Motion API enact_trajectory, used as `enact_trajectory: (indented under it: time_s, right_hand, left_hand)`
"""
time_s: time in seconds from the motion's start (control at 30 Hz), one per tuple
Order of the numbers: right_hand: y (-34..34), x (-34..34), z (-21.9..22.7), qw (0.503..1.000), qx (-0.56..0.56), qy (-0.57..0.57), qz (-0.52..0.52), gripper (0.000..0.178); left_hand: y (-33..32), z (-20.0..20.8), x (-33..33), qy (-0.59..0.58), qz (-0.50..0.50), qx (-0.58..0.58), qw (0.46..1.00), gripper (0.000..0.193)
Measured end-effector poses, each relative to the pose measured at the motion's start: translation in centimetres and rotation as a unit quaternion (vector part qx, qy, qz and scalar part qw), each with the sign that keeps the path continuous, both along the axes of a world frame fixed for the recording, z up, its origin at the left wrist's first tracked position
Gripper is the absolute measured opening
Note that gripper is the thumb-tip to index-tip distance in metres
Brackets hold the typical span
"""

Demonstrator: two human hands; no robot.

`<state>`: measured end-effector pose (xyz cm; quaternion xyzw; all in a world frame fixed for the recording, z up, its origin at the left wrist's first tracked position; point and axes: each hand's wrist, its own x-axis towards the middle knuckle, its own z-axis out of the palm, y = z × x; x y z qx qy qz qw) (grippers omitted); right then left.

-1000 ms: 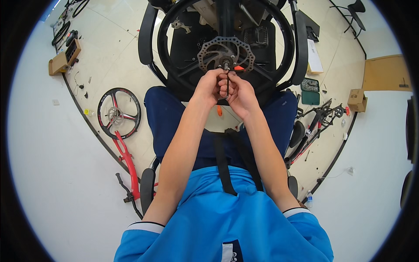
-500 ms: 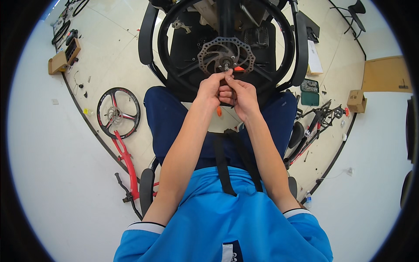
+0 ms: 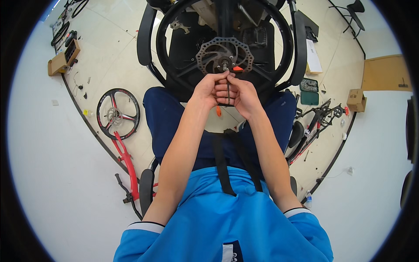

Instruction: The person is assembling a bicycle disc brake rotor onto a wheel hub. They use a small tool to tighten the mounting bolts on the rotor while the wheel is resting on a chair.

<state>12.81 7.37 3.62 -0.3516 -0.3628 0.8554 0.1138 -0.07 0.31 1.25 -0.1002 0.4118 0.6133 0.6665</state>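
Note:
A black bicycle wheel (image 3: 286, 48) with thick spokes lies in front of me on a black office chair. At its hub sits a drilled metal brake disc (image 3: 208, 51), and a threaded axle (image 3: 225, 65) points toward me. Just below the axle end, my left hand (image 3: 205, 91) and my right hand (image 3: 247, 95) meet, thumbs and fingertips pinched together. A thin dark metal rod (image 3: 228, 92) runs down from the pinch across the curled fingers. Whether its upper end touches the axle is hidden by the fingertips. An orange piece (image 3: 238, 68) shows beside the axle.
Chair armrests (image 3: 147, 37) flank the wheel. On the floor at left lie another wheel (image 3: 136, 109) and a red bicycle frame (image 3: 130, 168). At right are a green case (image 3: 309, 98), a bicycle frame (image 3: 312, 131) and a cardboard box (image 3: 357, 101). An orange object (image 3: 218, 112) lies below my hands.
The thin rod now shows between my hands, where curled fingers covered it before. My left hand has shifted slightly left, and the fingers have loosened a little below the pinch.

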Motion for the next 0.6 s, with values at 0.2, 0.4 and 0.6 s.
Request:
enact_trajectory:
  time_s: [0.2, 0.4, 0.6]
  right_hand:
    - [0.3, -0.1, 0.1, 0.991, 0.107, -0.068, 0.045, 0.027]
    - [-0.1, -0.4, -0.4, 0.998, 0.055, -0.035, 0.011, 0.028]
    - [0.6, -0.9, 0.5, 0.999, -0.031, 0.018, 0.017, 0.038]
  left_hand:
    - [0.2, 0.4, 0.7, -0.001, 0.009, -0.006, 1.000, 0.020]
    - [-0.1, -0.2, 0.3, -0.003, 0.014, 0.034, 0.999, 0.021]
    - [-0.3, 0.1, -0.7, -0.003, -0.026, 0.071, 0.997, 0.023]
